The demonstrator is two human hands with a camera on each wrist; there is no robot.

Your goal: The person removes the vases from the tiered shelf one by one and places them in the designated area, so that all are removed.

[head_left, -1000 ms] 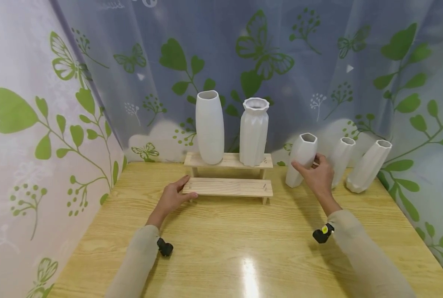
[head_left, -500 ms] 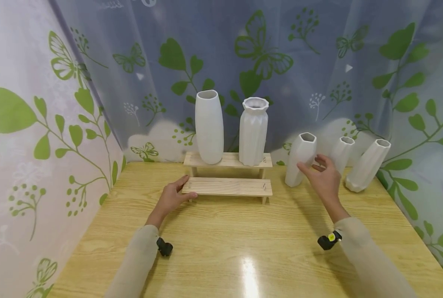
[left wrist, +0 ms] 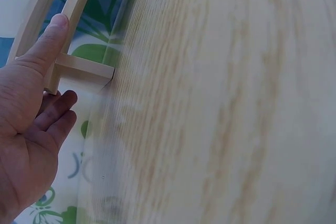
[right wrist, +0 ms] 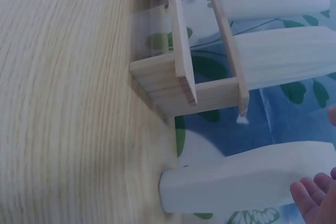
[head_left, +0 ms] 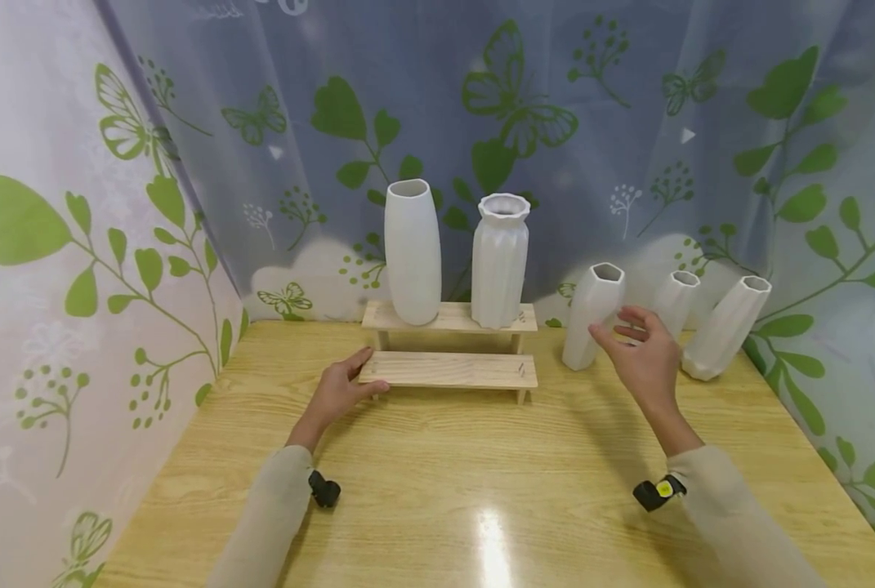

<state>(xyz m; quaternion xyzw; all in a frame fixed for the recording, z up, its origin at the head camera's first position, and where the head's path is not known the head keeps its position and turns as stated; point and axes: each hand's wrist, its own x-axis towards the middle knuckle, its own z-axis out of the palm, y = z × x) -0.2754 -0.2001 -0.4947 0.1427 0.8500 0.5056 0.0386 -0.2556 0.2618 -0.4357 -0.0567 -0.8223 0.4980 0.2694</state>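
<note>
Where the right hand (head_left: 646, 359) hovers, a white faceted vase (head_left: 593, 314) stands.

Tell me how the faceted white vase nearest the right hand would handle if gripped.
The faceted vase is tall on a narrow base, so a sideways push would likely tip it. Its smooth matte white surface looks ceramic, probably rigid and breakable. The right hand hovers open beside it.

This looks like a small staged display corner in a home-like room, not a workshop or kitchen. A pale wood-grain worktop (head_left: 437, 490) is closed in on three sides by sheer curtains (head_left: 628, 122) printed with green leaves and butterflies. On it stands a two-step wooden display shelf (head_left: 448, 369) bearing two white ceramic vases (head_left: 412, 253), with three smaller white vases (head_left: 724, 327) lined up to its right.
</note>
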